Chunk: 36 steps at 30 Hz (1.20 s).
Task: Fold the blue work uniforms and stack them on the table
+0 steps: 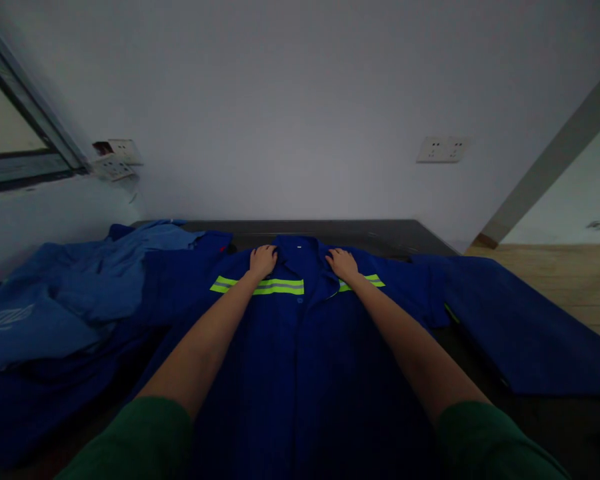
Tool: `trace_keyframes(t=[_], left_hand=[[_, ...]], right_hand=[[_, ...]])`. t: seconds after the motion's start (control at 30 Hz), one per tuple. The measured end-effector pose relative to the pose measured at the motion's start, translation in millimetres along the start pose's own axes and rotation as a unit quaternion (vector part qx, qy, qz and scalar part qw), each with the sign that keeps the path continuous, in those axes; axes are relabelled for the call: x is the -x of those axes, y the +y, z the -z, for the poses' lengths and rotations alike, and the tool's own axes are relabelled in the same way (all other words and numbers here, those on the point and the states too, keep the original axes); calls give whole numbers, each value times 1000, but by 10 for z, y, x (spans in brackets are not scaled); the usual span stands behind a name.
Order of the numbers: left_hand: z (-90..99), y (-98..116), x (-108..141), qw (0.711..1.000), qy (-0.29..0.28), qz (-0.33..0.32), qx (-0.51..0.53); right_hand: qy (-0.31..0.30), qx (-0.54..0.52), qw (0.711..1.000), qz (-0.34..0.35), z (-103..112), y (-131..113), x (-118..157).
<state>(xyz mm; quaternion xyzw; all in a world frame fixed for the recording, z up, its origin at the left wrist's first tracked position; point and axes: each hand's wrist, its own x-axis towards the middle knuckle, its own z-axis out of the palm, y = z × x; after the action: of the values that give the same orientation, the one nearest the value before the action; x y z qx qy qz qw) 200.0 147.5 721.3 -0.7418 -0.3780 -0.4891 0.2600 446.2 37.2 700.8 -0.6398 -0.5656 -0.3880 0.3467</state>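
Note:
A dark blue work shirt (270, 347) lies spread out, front side up, with its collar toward the wall. Yellow-green reflective strips (280, 287) with a grey line cross the chest. Beside the collar on its left, my left hand (263, 261) rests on the shoulder area, palm down. My right hand (343, 263) lies on the cloth at the other side of the collar, its fingers spread a little. Both hands press on the fabric, and neither visibly lifts it. The short sleeves stretch out to both sides.
Heaped blue garments (80, 287), some lighter, lie at the left. A folded dark blue garment (520, 320) lies at the right. Behind the dark table's far edge (300, 225) stands a white wall with sockets (443, 149). A window (20, 113) is at upper left.

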Motion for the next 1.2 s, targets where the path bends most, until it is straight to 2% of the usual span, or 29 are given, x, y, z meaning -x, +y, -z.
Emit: trace_keyframes(t=[0.1, 0.17, 0.27, 0.33, 0.4, 0.53, 0.7, 0.83, 0.93, 1.07, 1.2], left_hand=[[180, 22, 118, 1000, 10, -9, -3], [255, 35, 266, 999, -5, -33, -4], [252, 56, 507, 995, -87, -39, -7], [190, 71, 633, 988, -154, -14, -8], [115, 84, 713, 983, -182, 1, -11], [19, 86, 777, 990, -137, -7, -19], [13, 93, 807, 995, -98, -11, -20], [13, 99, 826, 997, -79, -6, -23], [4, 84, 841, 998, -55, -16, -4], [28, 85, 866, 999, -14, -29, 34], [87, 166, 854, 996, 14, -69, 60]], right_hand=[[14, -11, 1000, -3, 201, -69, 62], [11, -23, 1000, -4, 337, -127, 162], [-40, -34, 999, -13, 436, -243, 384], [-73, -41, 996, -22, 412, -327, 521], [-78, -74, 993, -41, 350, -391, 598], [-54, -158, 982, -88, 285, -383, 521], [-24, -280, 953, -115, 372, -347, 162], [-11, -390, 911, -137, 340, -554, -73], [-37, -432, 891, -138, 228, -743, -99], [-90, -426, 892, -123, 90, -824, -2], [-97, -384, 914, -89, 75, -725, 77]])
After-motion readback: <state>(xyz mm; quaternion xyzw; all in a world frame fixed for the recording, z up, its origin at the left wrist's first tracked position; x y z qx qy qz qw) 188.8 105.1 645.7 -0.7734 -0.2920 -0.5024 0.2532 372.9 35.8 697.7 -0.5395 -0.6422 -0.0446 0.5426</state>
